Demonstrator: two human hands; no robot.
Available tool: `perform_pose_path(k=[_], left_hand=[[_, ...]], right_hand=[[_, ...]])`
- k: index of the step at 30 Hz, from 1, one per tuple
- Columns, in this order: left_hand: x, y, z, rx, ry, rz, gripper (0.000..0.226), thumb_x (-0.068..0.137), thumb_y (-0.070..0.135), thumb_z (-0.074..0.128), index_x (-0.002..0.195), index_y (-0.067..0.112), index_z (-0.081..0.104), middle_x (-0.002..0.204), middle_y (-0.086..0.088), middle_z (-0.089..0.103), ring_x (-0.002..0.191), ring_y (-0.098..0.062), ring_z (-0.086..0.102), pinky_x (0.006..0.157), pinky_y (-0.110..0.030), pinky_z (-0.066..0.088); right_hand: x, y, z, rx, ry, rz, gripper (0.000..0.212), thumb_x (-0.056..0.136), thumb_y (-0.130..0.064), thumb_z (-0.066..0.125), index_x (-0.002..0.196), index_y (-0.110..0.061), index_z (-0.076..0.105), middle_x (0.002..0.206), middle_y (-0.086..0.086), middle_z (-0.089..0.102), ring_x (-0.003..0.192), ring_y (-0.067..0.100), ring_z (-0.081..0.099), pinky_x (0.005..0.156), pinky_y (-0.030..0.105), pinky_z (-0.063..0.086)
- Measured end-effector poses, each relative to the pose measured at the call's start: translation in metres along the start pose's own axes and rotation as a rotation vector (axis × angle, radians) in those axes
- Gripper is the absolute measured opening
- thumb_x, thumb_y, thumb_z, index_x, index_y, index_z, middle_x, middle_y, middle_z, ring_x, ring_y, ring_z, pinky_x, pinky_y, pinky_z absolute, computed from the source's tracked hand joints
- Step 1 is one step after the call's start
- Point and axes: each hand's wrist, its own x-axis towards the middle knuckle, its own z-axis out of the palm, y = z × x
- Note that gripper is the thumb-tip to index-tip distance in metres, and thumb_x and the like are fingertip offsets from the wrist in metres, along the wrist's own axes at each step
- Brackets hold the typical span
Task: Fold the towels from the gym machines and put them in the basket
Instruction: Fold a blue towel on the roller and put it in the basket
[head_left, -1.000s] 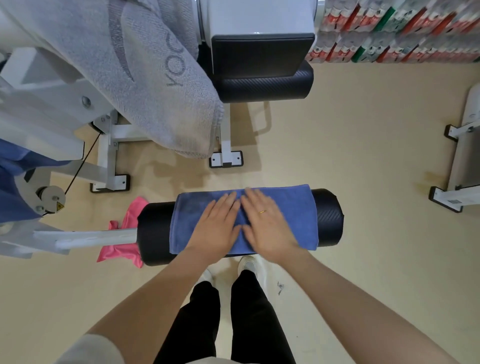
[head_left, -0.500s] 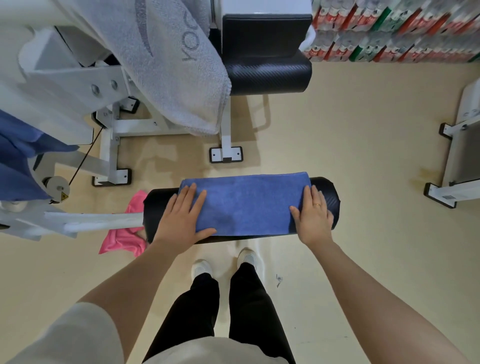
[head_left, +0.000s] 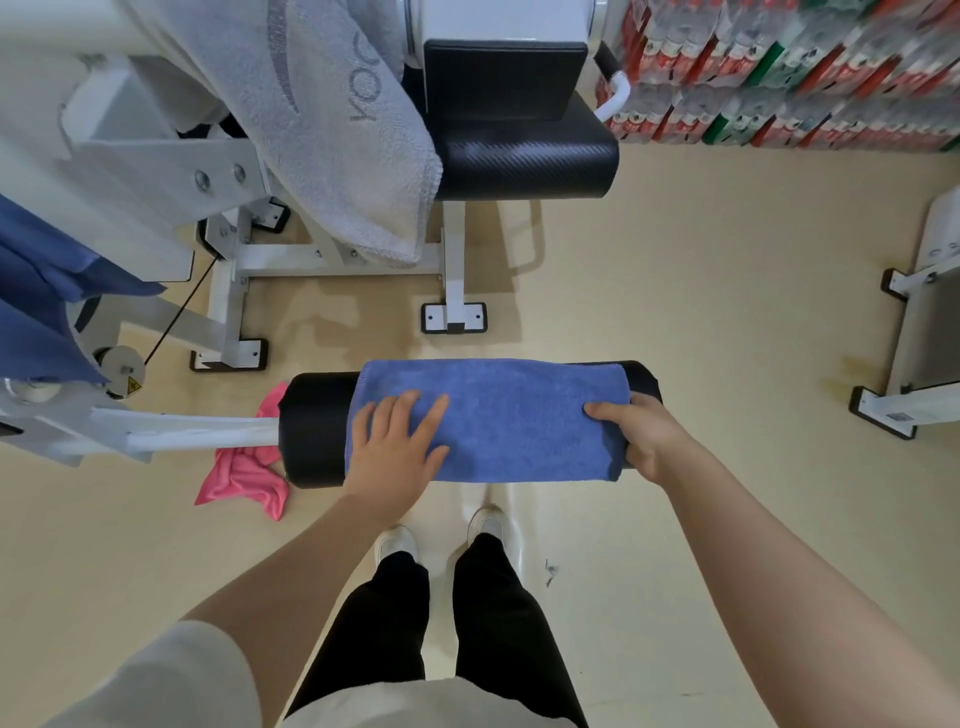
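A blue towel (head_left: 514, 415) lies folded flat over a black padded roller (head_left: 311, 426) of a gym machine, straight in front of me. My left hand (head_left: 395, 447) rests flat on the towel's left part, fingers spread. My right hand (head_left: 631, 434) grips the towel's right edge, fingers curled round it. A grey towel (head_left: 337, 119) hangs over the white machine at the upper left. A pink towel (head_left: 244, 478) lies crumpled on the floor below the roller's arm. More blue cloth (head_left: 41, 301) hangs at the far left. No basket is in view.
A black padded seat (head_left: 524, 156) on a white frame (head_left: 452, 270) stands behind the roller. Stacked bottle packs (head_left: 789, 67) line the back right. Another machine's white base (head_left: 914, 332) sits at the right edge. My feet (head_left: 441, 535) stand on beige floor under the roller.
Both hands slid apart from the towel's middle to its ends. The right hand then curled round the towel's right edge, while the left stayed flat on the left part.
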Motion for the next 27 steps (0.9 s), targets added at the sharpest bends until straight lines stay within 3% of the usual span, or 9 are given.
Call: perform_pose_path(k=[4,6,9,14,17,20,23,25,27], left_hand=[[0.028,0.045,-0.006,-0.043,0.068,0.188,0.056,0.075,0.040,0.067,0.127,0.026,0.051,0.107,-0.010,0.054,0.086,-0.025,0.055,0.070,-0.036,0.051],[0.037,0.060,-0.005,-0.047,0.006,0.253,0.068,0.060,0.037,0.083,0.123,0.023,0.060,0.093,-0.010,0.061,0.070,-0.023,0.060,0.058,-0.029,0.049],[0.047,0.071,-0.002,0.002,-0.106,0.189,0.078,0.053,0.049,0.083,0.124,0.027,0.059,0.087,-0.007,0.058,0.066,-0.021,0.056,0.052,-0.028,0.044],[0.055,0.083,-0.012,0.068,-0.327,0.081,0.088,0.082,0.060,0.051,0.148,0.031,0.002,0.122,-0.008,0.035,0.104,-0.024,0.040,0.077,-0.033,0.032],[0.060,0.086,-0.013,0.078,-0.336,0.032,0.097,0.078,0.062,0.053,0.148,0.027,-0.004,0.123,-0.008,0.033,0.103,-0.024,0.039,0.074,-0.032,0.030],[0.064,0.084,-0.016,0.071,-0.394,0.021,0.101,0.076,0.063,0.055,0.149,0.024,-0.003,0.125,-0.007,0.033,0.105,-0.023,0.039,0.074,-0.031,0.032],[0.068,0.076,-0.027,-0.104,-0.491,0.030,0.096,0.077,0.056,0.058,0.149,0.023,0.004,0.126,-0.005,0.033,0.111,-0.023,0.039,0.084,-0.032,0.036],[0.072,0.060,-0.038,-0.394,-0.606,0.045,0.076,0.084,0.044,0.057,0.146,0.023,0.018,0.121,-0.003,0.037,0.109,-0.022,0.041,0.095,-0.035,0.038],[0.069,0.041,-0.053,-0.803,-0.628,0.045,0.031,0.092,0.020,0.050,0.123,0.020,0.048,0.101,0.000,0.050,0.092,-0.014,0.050,0.094,-0.032,0.042]], right_hand=[[0.005,0.000,-0.014,0.042,-0.024,-0.059,0.031,0.089,-0.007,0.057,0.119,-0.013,0.050,0.110,0.006,0.064,0.094,0.024,0.063,0.071,0.036,0.052],[0.007,-0.004,-0.023,0.084,-0.042,-0.074,0.037,0.086,-0.003,0.060,0.119,-0.015,0.048,0.113,0.004,0.063,0.095,0.024,0.063,0.075,0.038,0.053],[0.012,-0.011,-0.035,0.123,-0.090,-0.063,0.043,0.083,-0.002,0.062,0.123,-0.014,0.050,0.118,0.004,0.063,0.097,0.024,0.064,0.077,0.038,0.053],[0.014,-0.013,-0.032,0.175,-0.064,0.099,0.033,0.089,-0.035,0.059,0.112,-0.013,0.062,0.108,0.004,0.069,0.095,0.022,0.066,0.066,0.033,0.049],[0.008,-0.012,-0.021,0.010,-0.007,0.133,0.023,0.089,-0.031,0.058,0.103,-0.013,0.064,0.088,0.004,0.068,0.075,0.021,0.064,0.059,0.029,0.047],[-0.002,-0.019,-0.011,-0.024,-0.041,0.037,0.017,0.088,-0.017,0.055,0.103,-0.010,0.061,0.081,0.005,0.066,0.068,0.021,0.063,0.056,0.026,0.049],[-0.016,-0.032,0.007,0.070,-0.200,-0.061,0.020,0.084,-0.019,0.059,0.101,-0.010,0.061,0.087,0.012,0.063,0.077,0.026,0.061,0.069,0.030,0.048],[-0.025,-0.039,0.026,0.095,-0.272,-0.077,0.022,0.083,-0.022,0.062,0.100,-0.008,0.061,0.088,0.015,0.060,0.081,0.028,0.058,0.074,0.032,0.044],[-0.033,-0.044,0.051,0.112,-0.321,-0.082,0.014,0.090,-0.018,0.058,0.100,-0.009,0.057,0.085,0.014,0.061,0.080,0.027,0.059,0.069,0.029,0.047]])
